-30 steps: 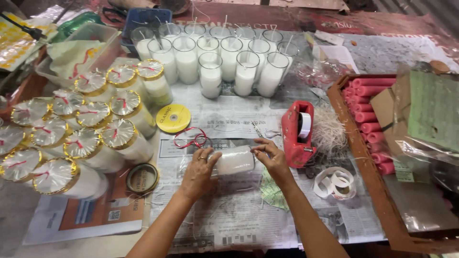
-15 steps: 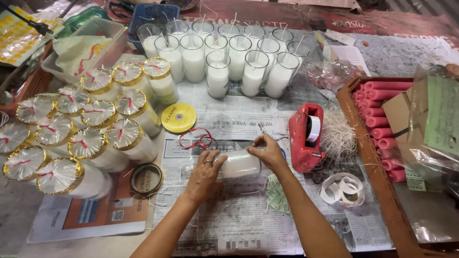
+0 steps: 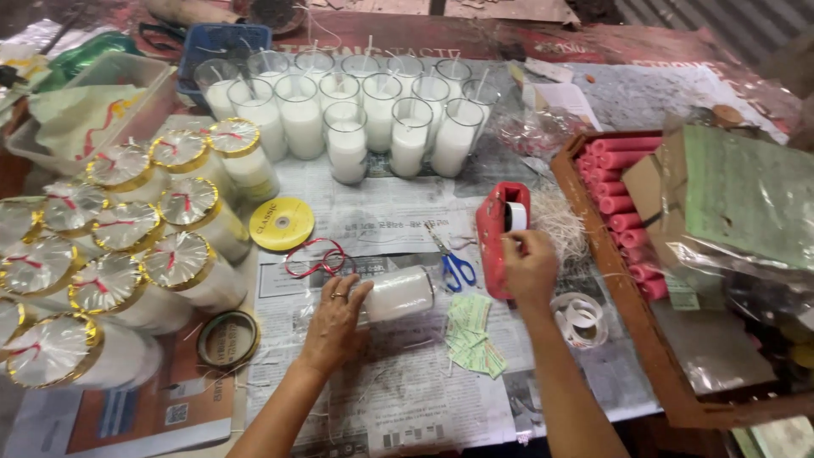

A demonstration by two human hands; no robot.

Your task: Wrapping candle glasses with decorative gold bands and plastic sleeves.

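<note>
My left hand (image 3: pixel 332 326) is lying over a white candle jar (image 3: pixel 397 294) tipped on its side on the newspaper-covered desk (image 3: pixel 407 390); my fingers (image 3: pixel 349 298) are curling around its near end, pressing clear wrap against the glass. Just right of the jar, a small stack of green paper labels (image 3: pixel 471 335) is sitting on the newsprint. My right hand (image 3: pixel 530 267) is reaching to the red tape dispenser (image 3: pixel 498 231), and my fingers there are pinching at the tape by the roll, though I cannot tell whether the strip is already between them. Blue-handled scissors (image 3: pixel 456 265) are lying between the jar and the dispenser, and a loop of red ribbon (image 3: pixel 315 257) is resting just beyond my left hand. A roll of gold-edged tape (image 3: pixel 228 338) is lying flat to the left, a yellow ribbon spool (image 3: pixel 281 224) farther up. Wrapped candles with silver foil tops (image 3: pixel 110 254) are crowding the left side. To my right, a wooden tray (image 3: pixel 632 297) is holding red taper candles (image 3: pixel 623 187) and a green paper bundle (image 3: pixel 738 199). Farther back, unwrapped glass candles (image 3: pixel 356 127) are standing in rows, with a blue basket (image 3: pixel 222 41) behind them.
</note>
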